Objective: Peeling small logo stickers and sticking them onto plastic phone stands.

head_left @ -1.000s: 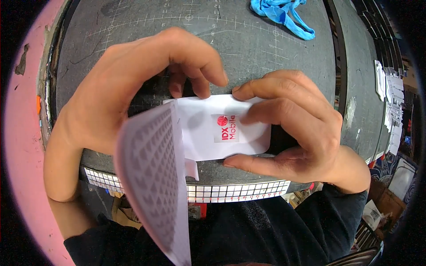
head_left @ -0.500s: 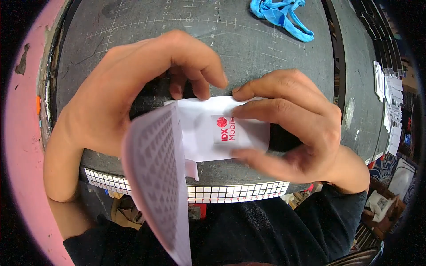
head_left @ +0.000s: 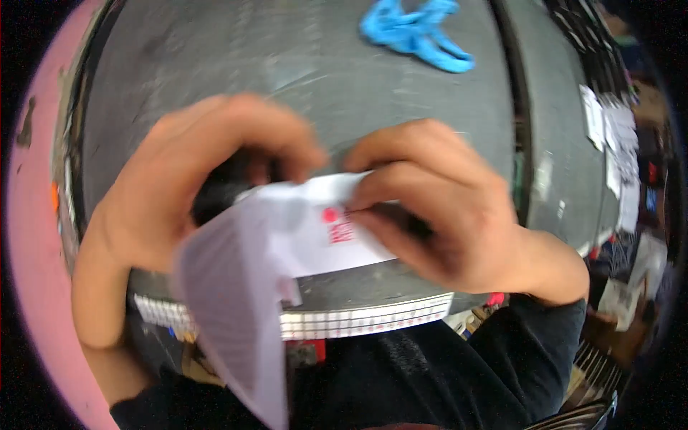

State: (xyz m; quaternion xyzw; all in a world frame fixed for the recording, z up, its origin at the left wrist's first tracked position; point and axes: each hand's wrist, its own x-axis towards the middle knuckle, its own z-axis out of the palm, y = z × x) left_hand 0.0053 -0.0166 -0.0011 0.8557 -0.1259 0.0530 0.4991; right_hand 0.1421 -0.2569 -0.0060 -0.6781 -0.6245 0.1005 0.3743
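A white folded card [head_left: 304,247] with red print on it lies over the dark mat. A pale pinkish flap [head_left: 233,301] with a fine pattern joins its left side and stands up toward me, smeared by motion. My left hand [head_left: 154,193] curls behind the flap, its fingertips at the card's far left edge and its thumb hidden; it seems to hold the card. Over the red print [head_left: 340,226], the thumb and fingertips of my right hand [head_left: 444,208] are pressed together in a pinch at the print's right edge. What lies between them is hidden.
A crumpled blue glove-like item [head_left: 419,36] rests on the dark cutting mat [head_left: 344,79] at the far side. Along the near edge runs a white gridded ruler strip [head_left: 365,317]. White parts [head_left: 620,150] lie at the right; a pink surface [head_left: 36,236] borders the left.
My right thumb has closed against the fingers over the print. The card and flap have shifted left and tilted. The blue item shows further left in the view.
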